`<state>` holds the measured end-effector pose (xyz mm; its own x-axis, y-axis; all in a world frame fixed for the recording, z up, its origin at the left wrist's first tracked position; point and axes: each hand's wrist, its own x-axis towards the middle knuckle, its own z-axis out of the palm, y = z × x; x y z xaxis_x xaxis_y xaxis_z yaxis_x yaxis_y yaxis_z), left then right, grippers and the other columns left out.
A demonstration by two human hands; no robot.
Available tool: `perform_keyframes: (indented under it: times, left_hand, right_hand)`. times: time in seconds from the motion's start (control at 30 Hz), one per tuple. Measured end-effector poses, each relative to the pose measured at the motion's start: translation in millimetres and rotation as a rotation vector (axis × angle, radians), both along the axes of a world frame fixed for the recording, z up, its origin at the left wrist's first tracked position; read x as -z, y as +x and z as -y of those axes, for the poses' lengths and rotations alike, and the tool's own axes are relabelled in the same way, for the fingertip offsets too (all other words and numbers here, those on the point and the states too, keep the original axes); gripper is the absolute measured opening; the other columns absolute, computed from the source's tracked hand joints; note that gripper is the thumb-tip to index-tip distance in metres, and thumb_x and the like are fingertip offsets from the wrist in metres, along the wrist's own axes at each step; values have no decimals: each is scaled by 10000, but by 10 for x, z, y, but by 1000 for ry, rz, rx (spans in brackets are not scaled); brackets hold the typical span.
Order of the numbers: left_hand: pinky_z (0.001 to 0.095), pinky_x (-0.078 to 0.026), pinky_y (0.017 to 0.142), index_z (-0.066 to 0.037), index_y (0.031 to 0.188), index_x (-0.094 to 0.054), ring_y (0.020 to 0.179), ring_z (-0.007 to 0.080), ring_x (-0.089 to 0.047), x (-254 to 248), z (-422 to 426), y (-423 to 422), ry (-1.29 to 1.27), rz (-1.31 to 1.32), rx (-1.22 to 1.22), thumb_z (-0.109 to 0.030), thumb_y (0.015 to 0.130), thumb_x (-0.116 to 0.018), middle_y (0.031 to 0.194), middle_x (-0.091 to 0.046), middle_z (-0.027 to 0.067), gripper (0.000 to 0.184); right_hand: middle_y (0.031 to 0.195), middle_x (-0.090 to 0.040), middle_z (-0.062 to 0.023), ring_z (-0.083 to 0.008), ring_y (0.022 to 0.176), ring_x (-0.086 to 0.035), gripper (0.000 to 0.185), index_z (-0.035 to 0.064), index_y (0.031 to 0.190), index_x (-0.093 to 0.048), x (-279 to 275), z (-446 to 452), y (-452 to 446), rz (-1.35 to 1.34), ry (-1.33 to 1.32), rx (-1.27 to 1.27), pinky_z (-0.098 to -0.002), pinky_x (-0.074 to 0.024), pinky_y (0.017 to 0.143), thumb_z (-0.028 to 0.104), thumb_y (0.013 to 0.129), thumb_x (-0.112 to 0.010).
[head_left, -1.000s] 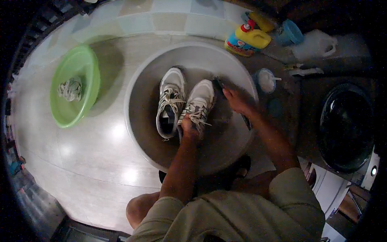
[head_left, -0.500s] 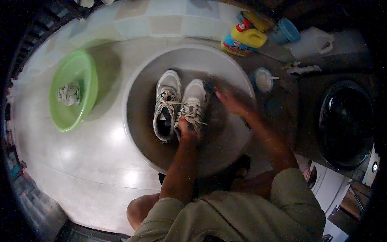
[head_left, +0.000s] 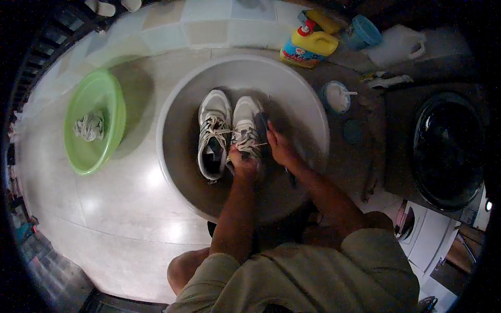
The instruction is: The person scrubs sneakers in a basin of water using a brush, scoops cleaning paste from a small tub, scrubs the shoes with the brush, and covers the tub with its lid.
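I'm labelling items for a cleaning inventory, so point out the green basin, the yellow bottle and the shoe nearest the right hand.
Green basin (head_left: 120, 112): head view, on its rim.
Yellow bottle (head_left: 319, 44): head view, on its upper body.
Shoe (head_left: 246, 113): head view, on its toe.

A crumpled cloth (head_left: 90, 127) sits inside the green basin (head_left: 116, 136) on the pale floor (head_left: 122, 190).

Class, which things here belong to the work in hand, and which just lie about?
In use:
two sneakers, left hand gripping one
right hand, dark brush-like tool
large pale basin

Apparently lying about:
green basin, grey cloth
yellow bottle
black basin
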<state>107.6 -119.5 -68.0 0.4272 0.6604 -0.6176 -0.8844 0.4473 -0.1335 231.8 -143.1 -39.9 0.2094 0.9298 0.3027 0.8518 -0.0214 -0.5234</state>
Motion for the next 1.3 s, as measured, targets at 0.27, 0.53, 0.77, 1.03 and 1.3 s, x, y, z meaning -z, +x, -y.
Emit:
perform_keyframes:
  times: [0.27, 0.53, 0.77, 1.03, 1.3]
  left_hand:
    - [375, -430, 767, -15, 1005, -487, 858, 253, -528, 89, 69, -3, 366, 135, -124, -224, 800, -302, 938, -550, 119, 346]
    - [395, -398, 791, 1, 995, -485, 901, 264, -498, 13, 65, -4, 46, -134, -27, -260, 751, -341, 986, -523, 126, 386]
    - [344, -415, 751, -52, 947, -520, 837, 222, -528, -309, -47, 2, 202, -59, -25, -312, 802, -331, 921, -557, 65, 352]
    - [313, -441, 671, -88, 972, -526, 778, 194, -545, -328, -11, 127, 145, -199, 172, -328, 816, -400, 888, -573, 37, 313]
    - [331, -407, 751, -64, 1079, -454, 894, 208, -500, -350, 15, 128, 27, -252, 212, -489, 815, -341, 1014, -514, 59, 512]
  right_hand:
    - [1045, -494, -189, -339, 941, -481, 336, 89, 1135, -438, -458, -434, -111, -191, -255, -1, -348, -382, 790, 232, 832, -429]
    - [990, -524, -175, -322, 900, -511, 336, 179, 1147, -436, -460, -536, -165, -169, -295, -68, -333, -399, 772, 239, 817, -460]
    - [782, -544, -205, -346, 699, -545, 378, 219, 1170, -407, -564, -48, -110, -29, -310, -266, -382, -418, 611, 262, 801, -478]
    - [823, -557, -189, -363, 712, -541, 368, 237, 1163, -411, -510, -786, -32, -178, -412, -224, -400, -428, 635, 294, 802, -456]
    - [820, -563, -182, -344, 731, -548, 326, 173, 1101, -484, -882, -24, -159, -251, -603, -293, -378, -431, 660, 257, 787, -496]
